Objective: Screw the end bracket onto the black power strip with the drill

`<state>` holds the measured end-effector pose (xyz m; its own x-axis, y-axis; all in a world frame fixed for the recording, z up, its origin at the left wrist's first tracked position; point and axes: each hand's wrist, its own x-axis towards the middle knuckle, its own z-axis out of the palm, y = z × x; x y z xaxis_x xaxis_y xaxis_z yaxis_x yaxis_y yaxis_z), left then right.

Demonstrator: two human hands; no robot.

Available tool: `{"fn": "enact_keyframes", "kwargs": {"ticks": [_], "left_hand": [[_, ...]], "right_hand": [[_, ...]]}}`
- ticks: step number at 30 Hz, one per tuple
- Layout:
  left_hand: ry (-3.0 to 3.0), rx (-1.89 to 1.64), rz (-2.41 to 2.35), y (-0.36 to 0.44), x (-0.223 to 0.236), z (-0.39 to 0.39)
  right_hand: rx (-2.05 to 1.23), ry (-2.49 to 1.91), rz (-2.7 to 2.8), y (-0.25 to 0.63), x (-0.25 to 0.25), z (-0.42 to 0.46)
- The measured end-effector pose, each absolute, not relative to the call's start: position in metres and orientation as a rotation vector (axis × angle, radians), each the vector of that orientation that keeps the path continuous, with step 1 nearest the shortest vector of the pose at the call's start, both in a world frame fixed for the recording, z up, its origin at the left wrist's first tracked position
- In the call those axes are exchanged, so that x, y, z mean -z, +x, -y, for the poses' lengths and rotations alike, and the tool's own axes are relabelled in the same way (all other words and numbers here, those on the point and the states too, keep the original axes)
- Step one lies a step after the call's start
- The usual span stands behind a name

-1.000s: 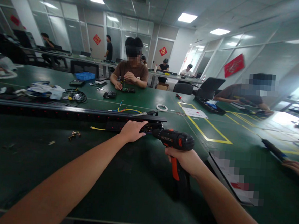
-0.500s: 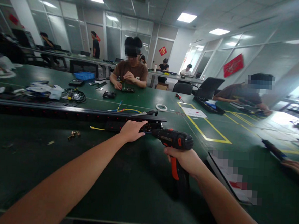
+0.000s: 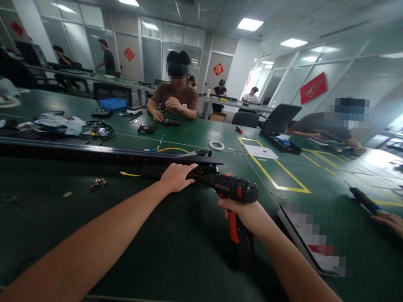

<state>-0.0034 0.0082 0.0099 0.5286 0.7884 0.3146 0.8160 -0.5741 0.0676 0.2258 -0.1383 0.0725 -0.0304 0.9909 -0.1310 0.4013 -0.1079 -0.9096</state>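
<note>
My right hand is wrapped round the grip of a black and orange cordless drill. The drill's nose points left, at the end of a black module where small brass-coloured parts show. Over that module lies my left hand, index finger stretched along the far side and thumb on the near side, holding it; the other fingers are hidden. Just behind runs a long black rail with small red marks. A yellow wire with a lug sticks out left of the module.
Brass screws lie in a small heap at left. Behind the rail are bundled cables and a white tape ring. A tablet-like panel lies right of my forearm. Another person's hand holds a black tool at far right.
The drill and my right hand have shifted very slightly left. My left hand stays on the module. In the background a standing person has moved left.
</note>
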Motion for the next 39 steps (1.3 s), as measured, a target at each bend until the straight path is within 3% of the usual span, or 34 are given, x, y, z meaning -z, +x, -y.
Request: {"fn": "enact_keyframes", "kwargs": {"ticks": [25,39], "left_hand": [[-2.674,0.465,1.413,-0.0034,-0.0107,-0.0076],[-2.672,0.478,1.404,-0.0046,-0.0066,-0.0107]], "right_hand": [[-1.177,-1.562,1.482,0.2243,-0.0773,0.1404],[-1.515,-1.571,1.133,0.2251,-0.0800,0.1443]]}}
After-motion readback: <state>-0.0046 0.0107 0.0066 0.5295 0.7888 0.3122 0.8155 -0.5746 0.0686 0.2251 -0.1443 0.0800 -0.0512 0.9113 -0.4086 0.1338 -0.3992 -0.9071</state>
